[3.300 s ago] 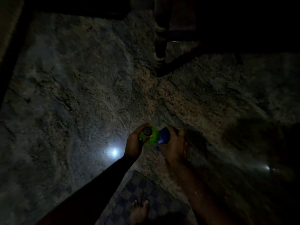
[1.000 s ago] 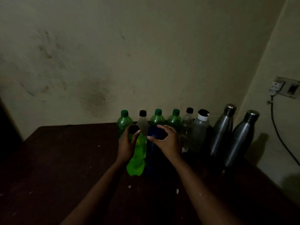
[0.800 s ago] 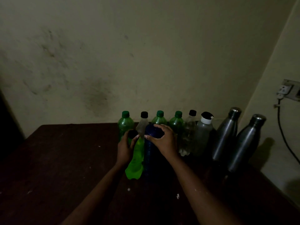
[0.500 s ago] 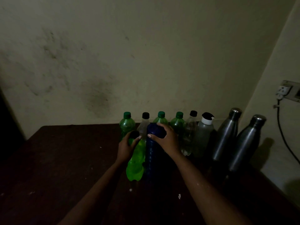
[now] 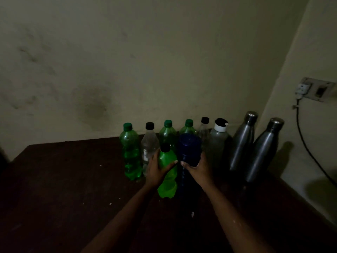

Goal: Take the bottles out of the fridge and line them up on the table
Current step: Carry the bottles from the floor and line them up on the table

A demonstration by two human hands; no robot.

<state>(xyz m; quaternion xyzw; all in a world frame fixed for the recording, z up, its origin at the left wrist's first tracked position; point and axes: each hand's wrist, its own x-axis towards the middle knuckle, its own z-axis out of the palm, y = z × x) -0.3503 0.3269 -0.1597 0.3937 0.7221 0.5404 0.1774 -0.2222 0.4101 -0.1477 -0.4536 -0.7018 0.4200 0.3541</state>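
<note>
Both grips slid down from caps: left hand (image 5: 155, 170) wraps upright green bottle (image 5: 167, 179), right hand (image 5: 197, 169) wraps upright blue bottle (image 5: 188, 150), caps up.

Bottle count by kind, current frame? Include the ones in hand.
Green plastic: 4, three in the back row and one in the left hand
Clear plastic: 3
Dark blue: 1, in the right hand
Steel: 2
Total: 10
</note>
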